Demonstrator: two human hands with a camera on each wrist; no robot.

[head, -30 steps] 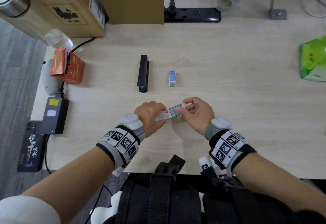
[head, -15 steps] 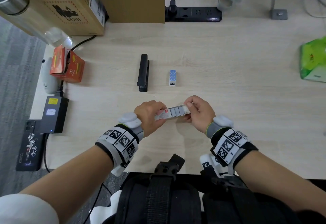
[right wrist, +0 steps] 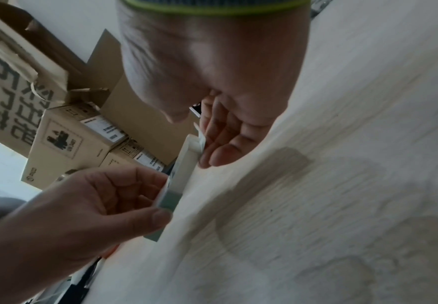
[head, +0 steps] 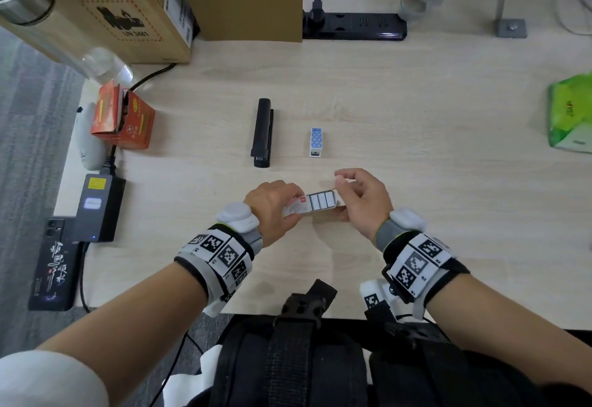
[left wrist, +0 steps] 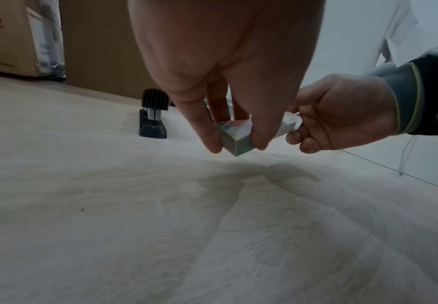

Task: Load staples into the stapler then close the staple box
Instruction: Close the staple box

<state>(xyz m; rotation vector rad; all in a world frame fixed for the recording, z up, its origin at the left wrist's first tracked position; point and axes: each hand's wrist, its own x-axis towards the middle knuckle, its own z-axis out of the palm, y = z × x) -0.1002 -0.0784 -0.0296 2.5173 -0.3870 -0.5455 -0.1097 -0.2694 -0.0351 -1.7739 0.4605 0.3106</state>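
Two hands hold the small white cardboard staple box (head: 315,205) just above the pale wooden desk (head: 416,137): left hand (head: 272,206) pinches the sleeve, right hand (head: 363,201) grips the drawn-out tray. Risk: pulling too far spills staple strips. Black stapler (head: 263,132) lies untouched beyond.

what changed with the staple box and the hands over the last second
The box's inner tray has slid further out to the right, showing more rows of staples. The right hand holds its end with index finger and thumb lifted; the left hand still grips the sleeve. The stapler and the small blue box have not moved.
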